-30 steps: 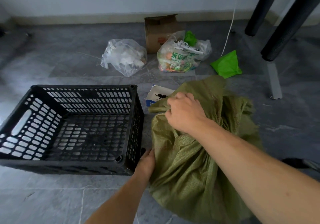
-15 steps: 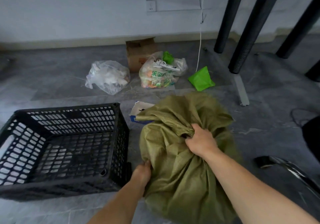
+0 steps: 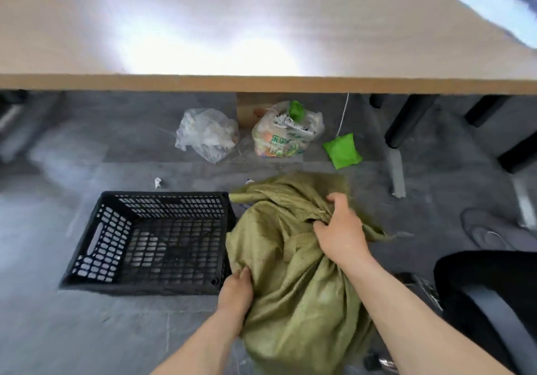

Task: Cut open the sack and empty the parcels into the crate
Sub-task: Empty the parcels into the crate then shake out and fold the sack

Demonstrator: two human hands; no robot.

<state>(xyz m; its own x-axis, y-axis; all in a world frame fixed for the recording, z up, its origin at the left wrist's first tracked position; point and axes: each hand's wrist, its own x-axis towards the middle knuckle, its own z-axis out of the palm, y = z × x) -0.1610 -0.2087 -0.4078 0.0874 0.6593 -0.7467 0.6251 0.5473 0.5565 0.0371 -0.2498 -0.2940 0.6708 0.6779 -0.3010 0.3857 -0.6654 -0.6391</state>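
Note:
A bulging olive-green woven sack (image 3: 293, 281) stands on the grey floor just right of a black perforated plastic crate (image 3: 151, 241), which holds nothing. My right hand (image 3: 340, 232) is closed on the bunched fabric near the sack's top. Lower down, my left hand (image 3: 235, 290) grips the sack's left side, close to the crate's near right corner. The sack's contents are hidden, and no cutting tool is in sight.
A wooden table edge (image 3: 261, 84) spans the view above the floor, with black legs (image 3: 406, 122) at the right. Behind the sack lie a clear plastic bag (image 3: 206, 133), a bag of packets (image 3: 287, 133) and a bright green pouch (image 3: 343, 151). A black chair (image 3: 488, 302) is at the right.
The view has risen and pulled back, so the tabletop now fills the upper part. My right hand shifted from the sack's upper left fold to the bunched top at the right. My left hand kept its grip.

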